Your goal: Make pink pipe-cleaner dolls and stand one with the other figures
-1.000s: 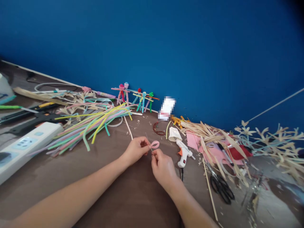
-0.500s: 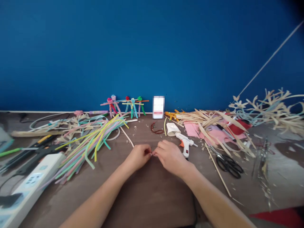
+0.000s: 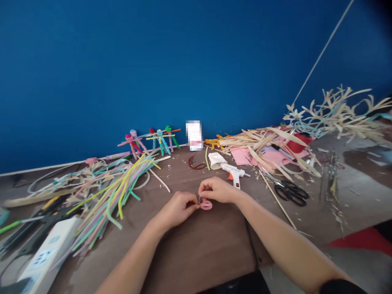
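Observation:
A small pink looped piece (image 3: 206,205) hangs between my two hands over the brown table. My left hand (image 3: 181,207) pinches its left end between thumb and fingers. From the upper right, my right hand (image 3: 216,190) holds it with curled fingertips. A small dark bit shows between the fingertips, too small to name. Just beyond my right hand lies a white glue gun (image 3: 235,173) with an orange trigger, beside a white cup-like piece (image 3: 217,160). A brown bead string (image 3: 196,164) lies farther back.
Pastel pipe cleaners (image 3: 122,183) and a power strip (image 3: 50,253) are on the left. Pipe-cleaner figures (image 3: 159,141) stand by the wall. Black scissors (image 3: 290,192), a thin stick (image 3: 277,200) and pale strips (image 3: 260,143) lie to the right.
The view has tilted and shifted. The pink loop, hidden before, now shows between my hands. My right hand has turned, with its fingers more curled over the piece.

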